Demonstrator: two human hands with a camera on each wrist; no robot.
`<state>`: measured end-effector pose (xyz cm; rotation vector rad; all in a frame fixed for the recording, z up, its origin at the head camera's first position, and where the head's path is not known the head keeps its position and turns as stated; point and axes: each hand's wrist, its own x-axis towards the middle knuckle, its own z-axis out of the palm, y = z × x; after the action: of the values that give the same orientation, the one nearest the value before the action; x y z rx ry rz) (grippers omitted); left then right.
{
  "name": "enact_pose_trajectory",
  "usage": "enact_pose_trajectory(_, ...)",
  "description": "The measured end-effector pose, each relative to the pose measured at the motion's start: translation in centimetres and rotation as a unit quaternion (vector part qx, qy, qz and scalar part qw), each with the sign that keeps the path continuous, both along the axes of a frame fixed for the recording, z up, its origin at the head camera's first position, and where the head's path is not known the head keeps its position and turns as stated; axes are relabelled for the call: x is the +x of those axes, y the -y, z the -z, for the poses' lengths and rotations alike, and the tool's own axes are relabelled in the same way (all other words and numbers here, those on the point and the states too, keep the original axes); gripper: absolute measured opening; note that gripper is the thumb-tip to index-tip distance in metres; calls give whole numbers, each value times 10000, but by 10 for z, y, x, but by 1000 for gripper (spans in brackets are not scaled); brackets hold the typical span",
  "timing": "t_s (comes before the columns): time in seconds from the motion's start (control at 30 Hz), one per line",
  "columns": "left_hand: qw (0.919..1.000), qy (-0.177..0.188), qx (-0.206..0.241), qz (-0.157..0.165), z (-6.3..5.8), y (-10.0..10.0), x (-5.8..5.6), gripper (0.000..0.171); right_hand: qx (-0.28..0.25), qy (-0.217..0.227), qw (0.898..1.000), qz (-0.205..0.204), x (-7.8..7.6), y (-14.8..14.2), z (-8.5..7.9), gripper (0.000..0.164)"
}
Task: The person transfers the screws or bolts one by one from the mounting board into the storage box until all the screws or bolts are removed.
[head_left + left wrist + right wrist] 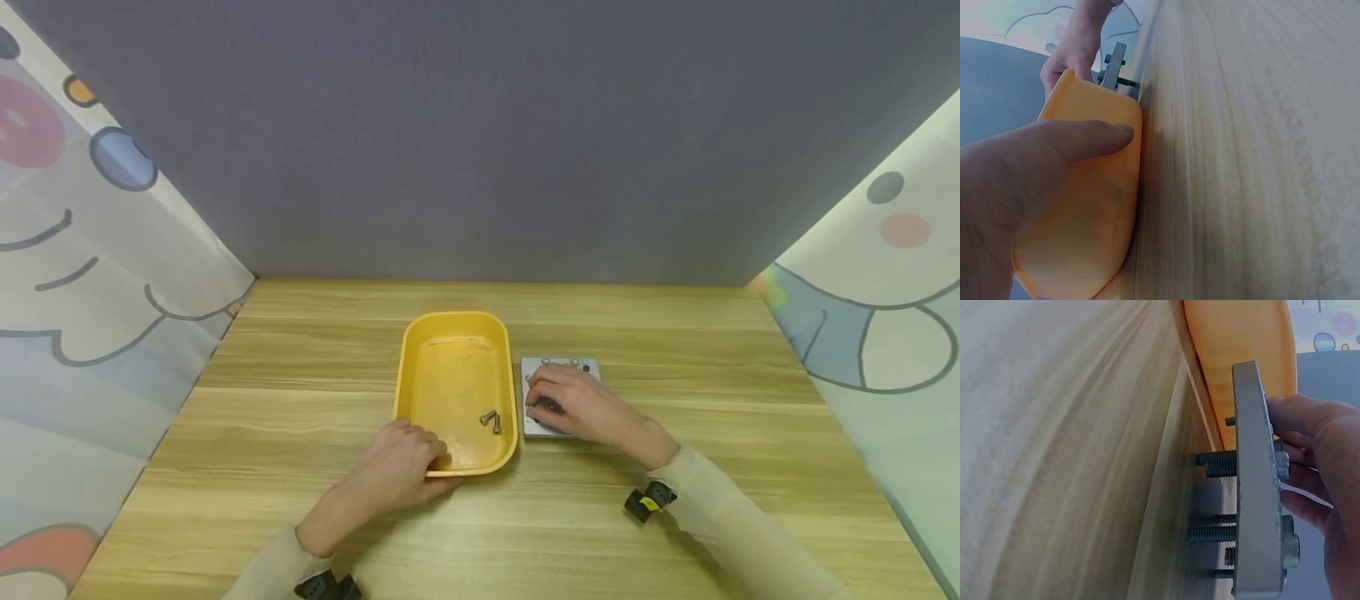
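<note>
My left hand (401, 462) grips the near-left corner of a yellow plastic tray (457, 315), fingers over the rim and thumb (1107, 137) along its outer wall. Just right of the tray is a grey metal plate (1254, 487) with several socket-head bolts (1290, 550) through it, their threaded ends (1213, 534) sticking out underneath. Over the plate, my right hand (573, 404) has its fingers curled, with thumb and forefinger tips pinched together at a bolt near the plate's left edge. The fingers hide that bolt's head.
Two loose bolts (492, 421) lie inside the tray near its right wall. The wooden table (315, 350) runs back to a dark grey panel (495, 150). Patterned curtains (885, 275) stand along the left and right sides.
</note>
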<state>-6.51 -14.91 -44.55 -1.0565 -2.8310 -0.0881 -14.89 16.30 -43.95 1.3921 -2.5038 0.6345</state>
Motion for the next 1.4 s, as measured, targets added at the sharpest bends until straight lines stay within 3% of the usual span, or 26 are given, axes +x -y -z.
enact_pose_trajectory(0.9, 10000, 16, -83, -51, -1, 0, 0, 49, -55, 25, 10000, 22, 0, 0, 3, 11)
enact_pose_trajectory(1.4, 10000, -77, 21, 28, 0, -1, 1, 50, -44, 17, 10000, 41, 0, 0, -4, 11)
